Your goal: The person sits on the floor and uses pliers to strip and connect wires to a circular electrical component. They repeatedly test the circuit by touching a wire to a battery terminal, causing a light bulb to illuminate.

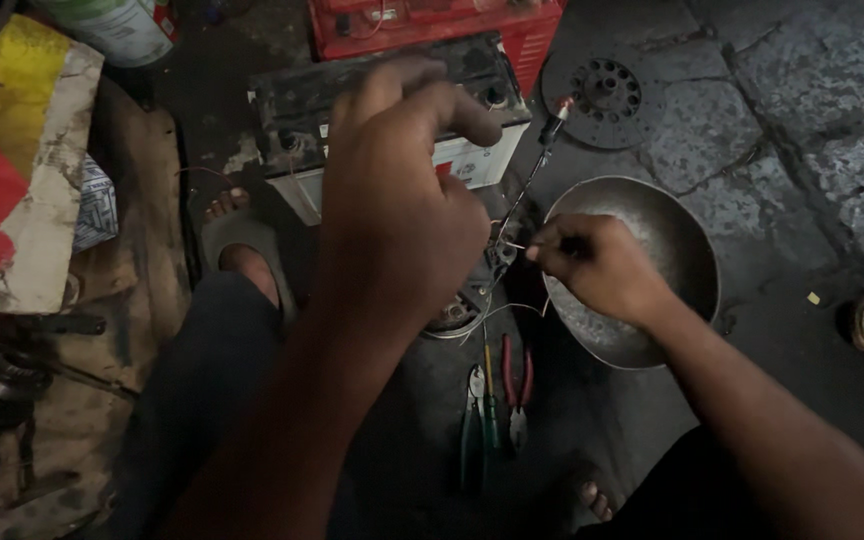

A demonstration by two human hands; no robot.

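The right hand (600, 268) is seen closed in a pinch, just over the near-left rim of a round metal bowl (682, 240), with a thin wire (512, 245) gripped between thumb and fingertips. The wire runs left from the bowl to a small part (500, 255) that is too dark and blurred to be identified; it may be a connector or a winding. A slim probe-like tool (542, 160) with a red tip rises from that part, up past the bowl's upper-left edge.

The left hand (402, 190) is held well left of the bowl and raised close to the camera, its fingers curled shut; what, if anything, is gripped cannot be told, since the back of the hand hides the fingertips.

Behind the bowl and to its left a black-topped battery (382, 100) with a white case is set, and a red case (432, 25) lies beyond it. A perforated metal disc (602, 100) lies on the stone floor just above the bowl. Below and left of the bowl, green-handled pliers (472, 430) and red-handled pliers (517, 390) are laid side by side, with a screwdriver (489, 395) between them. A sandalled foot (242, 250) is seen far to the bowl's left.
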